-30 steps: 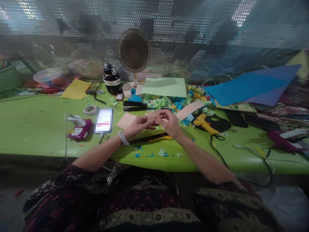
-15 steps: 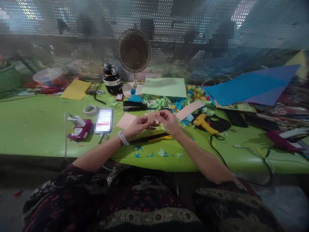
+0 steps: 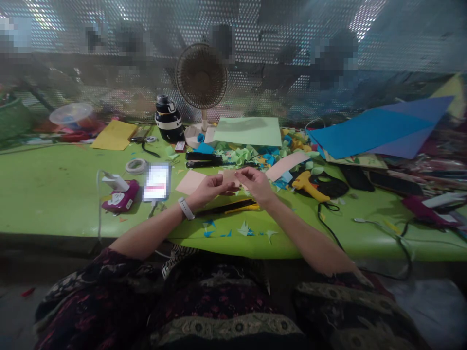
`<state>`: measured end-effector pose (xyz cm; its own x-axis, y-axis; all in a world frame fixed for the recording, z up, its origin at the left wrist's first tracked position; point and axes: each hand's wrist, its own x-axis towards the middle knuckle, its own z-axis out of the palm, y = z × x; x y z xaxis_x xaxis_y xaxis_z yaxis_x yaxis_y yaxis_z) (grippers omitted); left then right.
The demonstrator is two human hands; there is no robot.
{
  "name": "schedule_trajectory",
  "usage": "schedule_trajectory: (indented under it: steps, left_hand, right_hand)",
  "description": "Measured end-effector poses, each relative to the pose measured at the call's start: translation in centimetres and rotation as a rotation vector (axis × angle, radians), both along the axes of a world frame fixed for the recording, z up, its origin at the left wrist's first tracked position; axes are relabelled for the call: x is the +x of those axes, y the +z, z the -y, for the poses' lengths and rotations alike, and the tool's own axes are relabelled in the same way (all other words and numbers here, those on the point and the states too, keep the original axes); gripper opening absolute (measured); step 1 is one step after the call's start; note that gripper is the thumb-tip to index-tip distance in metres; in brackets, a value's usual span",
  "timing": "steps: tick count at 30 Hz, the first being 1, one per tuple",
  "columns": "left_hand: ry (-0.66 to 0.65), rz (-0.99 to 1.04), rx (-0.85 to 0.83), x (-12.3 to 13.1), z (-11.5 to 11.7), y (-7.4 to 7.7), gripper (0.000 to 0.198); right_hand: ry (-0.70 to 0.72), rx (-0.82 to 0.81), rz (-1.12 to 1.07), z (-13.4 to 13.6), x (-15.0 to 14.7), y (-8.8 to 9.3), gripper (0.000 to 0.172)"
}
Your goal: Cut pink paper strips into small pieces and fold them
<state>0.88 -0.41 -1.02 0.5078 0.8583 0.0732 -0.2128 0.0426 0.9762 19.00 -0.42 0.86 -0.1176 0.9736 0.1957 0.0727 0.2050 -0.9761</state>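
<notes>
My left hand (image 3: 208,187) and my right hand (image 3: 255,184) meet over the green table (image 3: 54,194), both pinching a small piece of pale pink paper (image 3: 230,177) between fingers and thumbs. A white watch sits on my left wrist. A larger pink paper square (image 3: 190,182) lies just left of my hands. Yellow-handled scissors (image 3: 233,207) lie under my wrists. A long pink paper strip (image 3: 286,165) lies behind my right hand.
A phone (image 3: 157,182) and a magenta device (image 3: 119,199) lie at left, with a tape roll (image 3: 136,166). Behind stand a fan (image 3: 201,78), black stapler (image 3: 203,157), green sheet (image 3: 248,131) and paper scraps. A yellow glue gun (image 3: 307,185) and blue sheets (image 3: 379,129) lie right.
My right hand's fingers have shifted slightly lower and closer on the pink paper piece. Nothing else has moved.
</notes>
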Motion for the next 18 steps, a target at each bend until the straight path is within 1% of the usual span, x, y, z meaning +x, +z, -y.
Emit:
schedule_trajectory:
  steps: [4,10,18]
  left_hand:
    - [-0.002,-0.018,0.002,-0.08,0.06,0.16,0.042]
    - [-0.030,-0.143,-0.026,-0.20,0.04,0.36,0.045]
    - [-0.039,-0.149,-0.017,-0.10,0.20,0.61,0.048]
  right_hand:
    - [-0.019,0.015,-0.003,0.12,-0.01,0.10,0.045]
    - [-0.063,0.078,0.067,0.27,-0.06,0.24,0.043]
    - [-0.060,0.077,0.057,0.36,0.05,0.32,0.043]
